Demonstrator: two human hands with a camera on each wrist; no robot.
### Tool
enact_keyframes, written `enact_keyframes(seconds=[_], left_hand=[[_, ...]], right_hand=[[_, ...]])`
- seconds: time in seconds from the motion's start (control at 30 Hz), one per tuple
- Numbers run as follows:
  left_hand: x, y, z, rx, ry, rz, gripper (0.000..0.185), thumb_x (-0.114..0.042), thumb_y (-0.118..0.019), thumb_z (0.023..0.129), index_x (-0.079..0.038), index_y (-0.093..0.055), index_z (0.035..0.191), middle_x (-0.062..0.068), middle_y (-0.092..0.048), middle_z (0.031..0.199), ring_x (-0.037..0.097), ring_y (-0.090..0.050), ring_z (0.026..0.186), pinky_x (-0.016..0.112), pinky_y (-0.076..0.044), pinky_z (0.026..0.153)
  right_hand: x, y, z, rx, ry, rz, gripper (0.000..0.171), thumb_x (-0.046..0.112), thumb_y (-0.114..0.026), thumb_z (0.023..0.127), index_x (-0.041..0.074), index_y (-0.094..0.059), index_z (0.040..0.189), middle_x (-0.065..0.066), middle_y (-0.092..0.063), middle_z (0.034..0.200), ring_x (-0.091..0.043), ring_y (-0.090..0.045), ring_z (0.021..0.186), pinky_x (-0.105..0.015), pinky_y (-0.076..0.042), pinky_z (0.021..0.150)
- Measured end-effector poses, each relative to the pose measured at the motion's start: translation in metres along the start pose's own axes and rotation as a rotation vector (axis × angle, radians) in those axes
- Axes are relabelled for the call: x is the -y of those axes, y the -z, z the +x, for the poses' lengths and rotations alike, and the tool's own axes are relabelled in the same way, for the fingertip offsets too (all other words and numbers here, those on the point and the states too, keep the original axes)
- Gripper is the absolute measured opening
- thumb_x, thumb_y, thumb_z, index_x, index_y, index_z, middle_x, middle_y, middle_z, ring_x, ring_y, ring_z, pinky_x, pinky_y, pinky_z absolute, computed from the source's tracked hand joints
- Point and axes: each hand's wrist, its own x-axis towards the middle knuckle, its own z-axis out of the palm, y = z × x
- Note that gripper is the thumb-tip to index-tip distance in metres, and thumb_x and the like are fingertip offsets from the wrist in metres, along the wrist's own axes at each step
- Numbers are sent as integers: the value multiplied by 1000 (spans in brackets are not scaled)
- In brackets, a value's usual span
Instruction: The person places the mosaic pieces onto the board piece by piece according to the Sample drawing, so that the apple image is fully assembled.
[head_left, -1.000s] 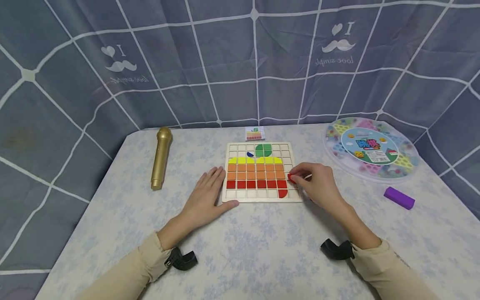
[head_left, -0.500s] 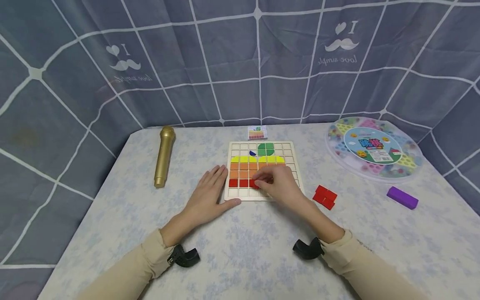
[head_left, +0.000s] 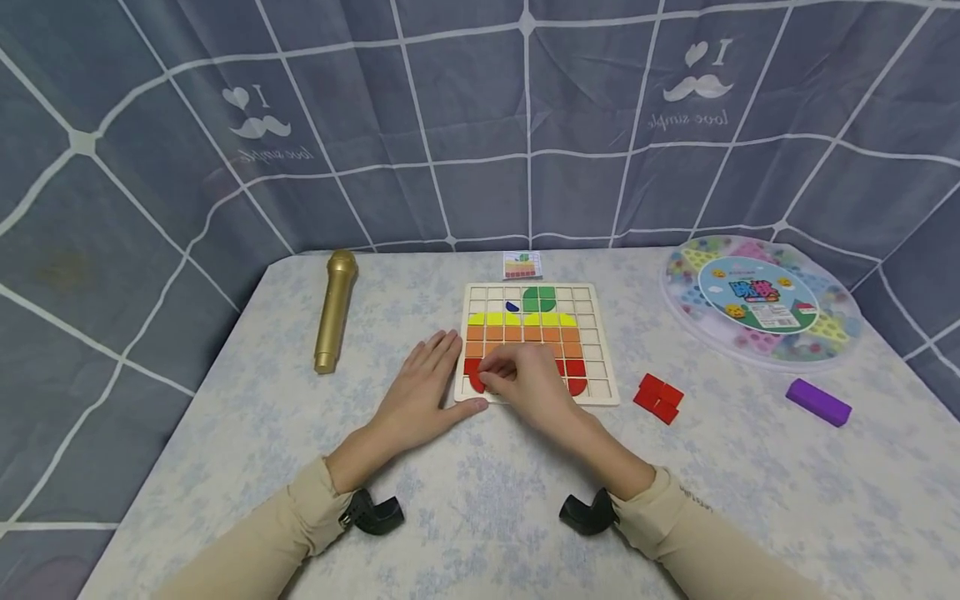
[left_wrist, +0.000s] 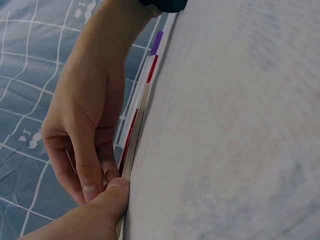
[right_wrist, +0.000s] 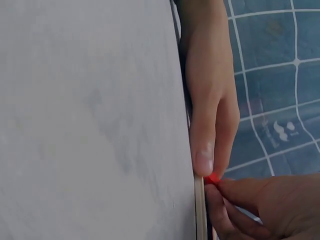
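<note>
In the head view a pale wooden grid board (head_left: 603, 375) holds an apple-like pattern of green, blue, yellow, orange and red pieces. My right hand (head_left: 534, 387) reaches over its lower part and pinches a red rounded-corner piece (head_left: 476, 382) at the lower left of the pattern. That red piece also shows between the fingertips in the right wrist view. Part of the red row is hidden under this hand. My left hand (head_left: 420, 387) lies flat, fingers along the board's left side and thumb at its front left corner. A matching red rounded piece (head_left: 577, 386) sits at the lower right.
Several red squares (head_left: 659, 398) lie right of the board, with a purple block (head_left: 818, 402) farther right. A round clear box (head_left: 761, 304) stands at the back right. Left is a gold microphone (head_left: 335, 312). A small pattern card (head_left: 522, 265) lies behind the board.
My right hand has moved left across the board, from its right edge to the lower left red area. The red squares have come out from behind it. My left hand stays put.
</note>
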Motion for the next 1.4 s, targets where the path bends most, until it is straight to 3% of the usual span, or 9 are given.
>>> enact_keyframes(seconds=[0.33,0.6,0.87,1.17,1.4], left_hand=[[-4,3,1,-3,-19,10,103,-64,-66,95,2,-28,165,17,-27,173,34,-18,163,52,-12,134],[-4,6,1,-6,-19,32,103,-63,-66,96,2,-27,165,17,-27,173,34,-19,163,52,-13,134],[-3,1,-1,6,-13,15,105,-67,-65,95,2,-27,165,17,-26,173,34,-18,163,53,-13,134],[-2,-1,-1,11,16,9,105,-66,-65,95,0,-25,166,16,-26,174,32,-17,164,52,-13,134],[-3,-1,-1,8,18,9,105,-66,-65,94,0,-24,166,15,-25,174,32,-17,164,52,-13,134]], right_hand=[[-1,-3,-8,53,112,45,16,-1,-83,87,2,-81,103,-7,-75,99,-10,-71,82,-20,-62,75],[2,-1,-7,84,246,-48,17,-5,-77,90,4,-82,103,-5,-75,104,-16,-73,94,-28,-64,84],[1,10,-9,74,231,-91,12,1,-76,93,6,-82,101,-3,-76,102,-15,-73,92,-31,-63,84],[-26,57,-29,41,189,-157,12,3,-78,92,9,-82,101,-2,-76,103,-15,-72,90,-37,-64,83],[-62,114,-60,-86,119,-247,17,-1,-80,90,8,-82,103,-5,-78,104,-22,-77,87,-44,-66,77]])
